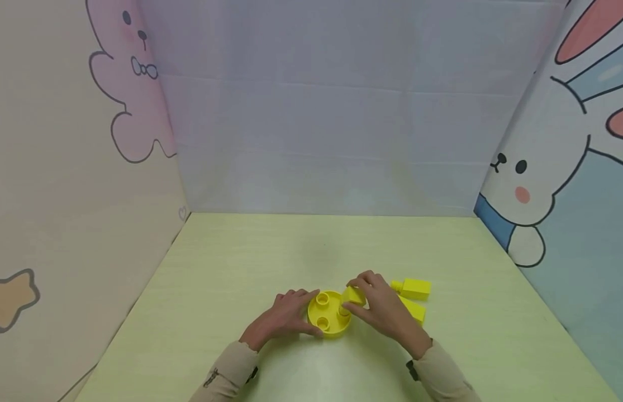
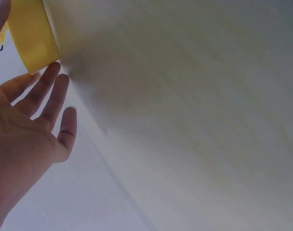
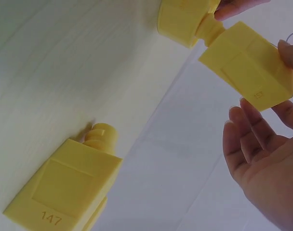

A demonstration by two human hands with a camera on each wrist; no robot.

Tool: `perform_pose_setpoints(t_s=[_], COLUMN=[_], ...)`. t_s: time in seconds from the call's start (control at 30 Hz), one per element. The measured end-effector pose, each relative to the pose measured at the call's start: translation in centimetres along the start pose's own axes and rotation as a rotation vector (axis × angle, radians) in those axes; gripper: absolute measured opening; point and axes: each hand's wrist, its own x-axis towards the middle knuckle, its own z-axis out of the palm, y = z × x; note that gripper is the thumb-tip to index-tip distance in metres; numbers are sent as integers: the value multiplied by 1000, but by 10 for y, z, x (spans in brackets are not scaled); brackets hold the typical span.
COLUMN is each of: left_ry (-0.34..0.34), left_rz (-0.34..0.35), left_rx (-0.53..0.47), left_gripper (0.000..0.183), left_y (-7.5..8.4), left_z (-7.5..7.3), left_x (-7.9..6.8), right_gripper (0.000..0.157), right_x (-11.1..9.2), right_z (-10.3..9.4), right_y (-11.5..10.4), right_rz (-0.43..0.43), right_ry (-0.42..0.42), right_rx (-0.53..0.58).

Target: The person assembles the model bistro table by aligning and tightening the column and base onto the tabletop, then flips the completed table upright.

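Observation:
A round yellow base (image 1: 329, 335) with raised ring sockets lies on the table. My left hand (image 1: 288, 315) holds it from the left, thumb at the near rim and fingers at the far rim. In the left wrist view, fingertips meet the side wall of the base (image 2: 33, 36). My right hand (image 1: 386, 314) pinches a yellow rectangular block (image 1: 355, 296) between thumb and fingers. The block is tilted, its narrow neck pointing down at the right-hand socket. In the right wrist view, the neck of that block (image 3: 252, 67) meets the base (image 3: 178, 21); the neck's tip is hidden.
Two more yellow blocks lie on the table beyond my right hand: a farther block (image 1: 415, 289) with its neck pointing left, and a nearer block (image 1: 414, 310) partly behind the hand. One block (image 3: 64, 187) shows a threaded neck and "147". Printed walls enclose the table (image 1: 241, 245).

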Motion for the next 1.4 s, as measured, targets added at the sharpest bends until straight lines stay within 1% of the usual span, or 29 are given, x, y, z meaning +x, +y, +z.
perform_pose_setpoints(t_s=[0.17,0.37,0.5,0.6,0.67,0.77,0.87,0.97,1.03,1.1,1.2,1.27,1.3,1.4], left_ry=[0,6,8,8,10,11,8,3,1,2,3,2,1,0], left_rz=[1,9,15,23,29,29,19,11,7,10,14,14,14,11], left_rx=[-8,5,5,1,1,2,-2,-11,-10,-9,-9,-13,-14,-12], left_gripper=[97,98,97,97,97,97,97,97,97,96,96,96,96,96], left_y=[0,0,-1,-2,-2,-2,-2,-1,0,0,0,1,1,1], left_z=[0,0,0,0,0,0,1,0,-1,-2,-1,-1,0,-1], left_x=[-1,-1,-1,-1,-1,-1,-1,-1,-2,-2,-3,-2,-2,-2], right_gripper=[34,33,35,37,38,39,33,30,35,42,49,48,47,42], right_x=[2,3,5,5,5,4,3,2,2,3,3,2,1,1], right_z=[-2,-7,-5,-3,-3,-8,-13,-14,-13,-10,-8,-9,-11,-17], right_y=[-1,-2,-3,-4,-5,-5,-7,-10,-12,-14,-16,-16,-15,-13], right_rz=[-15,-40,-67,-74,-58,-7,44,63,59,53,59,68,72,67], right_ry=[-12,-54,-77,-70,-62,-61,-66,-41,-9,21,35,15,-9,-102], right_rx=[-36,-7,-8,-37,-51,-57,-69,-107,-152,-205,-264,-257,-233,-114])
